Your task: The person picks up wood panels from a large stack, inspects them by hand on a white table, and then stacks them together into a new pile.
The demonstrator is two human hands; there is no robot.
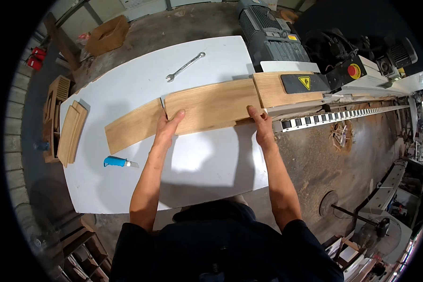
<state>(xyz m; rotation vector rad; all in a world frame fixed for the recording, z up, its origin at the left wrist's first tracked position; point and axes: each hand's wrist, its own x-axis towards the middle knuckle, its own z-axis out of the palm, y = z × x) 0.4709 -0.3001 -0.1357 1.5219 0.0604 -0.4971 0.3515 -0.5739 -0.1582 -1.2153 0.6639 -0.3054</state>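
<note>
Spanning the middle board [211,101] near its 2 ends, my left hand [167,126] and right hand [263,126] both grasp it over the white desk [207,174], between the left board [134,124] and the guarded board [270,89]. From my remote post, I judge it stiff, moderately light, slightly slippery and hardly fragile, best held along the near edge by both corners. Thumbs lie on top, fingers partly hidden; the 2 bare forearms converge forward.
</note>
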